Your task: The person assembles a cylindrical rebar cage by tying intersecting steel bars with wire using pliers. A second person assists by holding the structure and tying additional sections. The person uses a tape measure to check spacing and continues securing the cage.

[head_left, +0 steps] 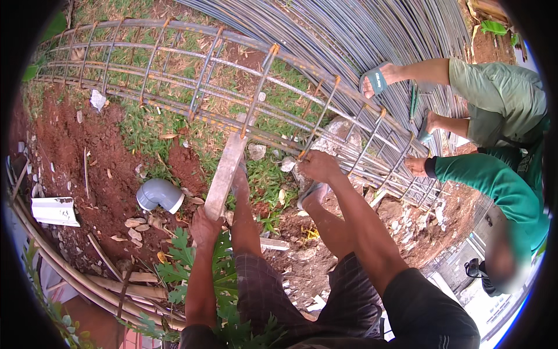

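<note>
A long rebar cage (203, 81), its bars tied with rust-orange square stirrups, stretches across the upper half of the view. My left hand (206, 228) is closed around the near end of a short wooden plank (225, 174). That plank's far end reaches the cage's near lower bars. At the cage's near side, my right hand (318, 167) is wrapped round a bar beside a stirrup; its fingertips are partly hidden. A co-worker's hand (415, 166) touches the cage farther right.
A pile of loose steel bars (372, 35) lies behind the cage. The co-worker (494, 168) in green crouches at the right. A grey pipe elbow (160, 195) and a white trim piece (53, 211) lie on red soil at left. A pale rock (343, 132) sits under the cage.
</note>
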`<state>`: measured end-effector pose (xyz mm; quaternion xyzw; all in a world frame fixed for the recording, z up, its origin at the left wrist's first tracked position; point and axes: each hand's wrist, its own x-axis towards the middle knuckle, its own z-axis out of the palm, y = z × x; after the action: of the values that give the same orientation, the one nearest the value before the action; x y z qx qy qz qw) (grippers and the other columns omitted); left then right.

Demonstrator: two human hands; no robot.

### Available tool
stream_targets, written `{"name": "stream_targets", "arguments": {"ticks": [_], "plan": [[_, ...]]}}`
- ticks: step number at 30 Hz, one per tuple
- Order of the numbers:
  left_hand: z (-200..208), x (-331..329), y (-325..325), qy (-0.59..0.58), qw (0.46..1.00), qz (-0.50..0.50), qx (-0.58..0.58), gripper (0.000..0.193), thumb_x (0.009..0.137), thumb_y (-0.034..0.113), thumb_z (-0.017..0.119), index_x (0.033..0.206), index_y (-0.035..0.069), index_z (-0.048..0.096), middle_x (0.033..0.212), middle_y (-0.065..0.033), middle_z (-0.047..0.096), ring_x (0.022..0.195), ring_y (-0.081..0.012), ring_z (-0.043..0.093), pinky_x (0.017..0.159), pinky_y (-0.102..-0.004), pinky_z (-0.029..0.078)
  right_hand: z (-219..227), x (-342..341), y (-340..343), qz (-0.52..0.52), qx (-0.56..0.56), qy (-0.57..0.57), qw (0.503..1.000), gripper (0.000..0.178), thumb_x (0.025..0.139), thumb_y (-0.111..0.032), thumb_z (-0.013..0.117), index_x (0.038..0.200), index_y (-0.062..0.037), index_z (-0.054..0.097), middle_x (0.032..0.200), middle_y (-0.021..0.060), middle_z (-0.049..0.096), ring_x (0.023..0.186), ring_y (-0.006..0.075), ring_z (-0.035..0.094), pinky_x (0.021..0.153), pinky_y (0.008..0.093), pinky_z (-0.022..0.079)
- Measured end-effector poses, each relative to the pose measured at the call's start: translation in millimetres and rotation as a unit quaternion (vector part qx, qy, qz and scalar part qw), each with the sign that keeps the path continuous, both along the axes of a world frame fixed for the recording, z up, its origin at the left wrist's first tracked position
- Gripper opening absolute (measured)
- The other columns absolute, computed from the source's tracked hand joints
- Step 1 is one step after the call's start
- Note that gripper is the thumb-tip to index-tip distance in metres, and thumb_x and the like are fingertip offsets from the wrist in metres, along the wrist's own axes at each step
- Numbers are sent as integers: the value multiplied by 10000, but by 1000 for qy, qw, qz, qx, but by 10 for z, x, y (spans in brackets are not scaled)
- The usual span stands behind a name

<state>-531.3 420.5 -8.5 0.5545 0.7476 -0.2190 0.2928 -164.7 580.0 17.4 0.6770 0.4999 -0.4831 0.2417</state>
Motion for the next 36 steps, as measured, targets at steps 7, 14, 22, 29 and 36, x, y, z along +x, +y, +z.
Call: {"name": "stream_targets", "arguments": {"ticks": [7,14,22,29,36], "plan": [[-344,1310,1052,-117,988,-102,-12,738,657,406,759,1232,28,493,1128,-176,610,1025,-320,617,865,-458,479,404,7,-40,-20,6,36,999,390,809,-368,537,1058,-91,651,917,190,665,893,347,636,833,453,487],[-708,1846,890,-304,944,6,-128,811,685,430,735,1304,-8,448,1136,-211,615,1051,-357,609,918,-436,473,479,109,-22,-24,91,63,994,299,817,-290,535,996,-73,637,861,210,661,872,377,635,814,487,470],[-1542,2720,928,-567,815,117,20,687,724,388,731,1250,17,491,1144,-215,606,1020,-347,623,860,-429,511,353,142,-2,9,56,99,993,341,853,-309,541,1064,-50,610,852,246,628,859,406,614,774,499,473],[-1527,2951,401,-354,923,-34,-146,516,767,257,707,1179,12,517,1175,-188,572,1015,-295,621,885,-455,492,155,232,78,4,83,78,994,334,850,-287,527,1040,-26,613,844,254,635,847,416,619,779,501,484],[-2375,2579,-28,-560,795,18,-231,573,776,153,678,1286,16,457,1176,-187,579,1071,-306,577,918,-386,466,-58,266,91,14,107,68,992,323,827,-309,543,994,-48,634,834,238,644,859,395,629,778,494,487]]}}
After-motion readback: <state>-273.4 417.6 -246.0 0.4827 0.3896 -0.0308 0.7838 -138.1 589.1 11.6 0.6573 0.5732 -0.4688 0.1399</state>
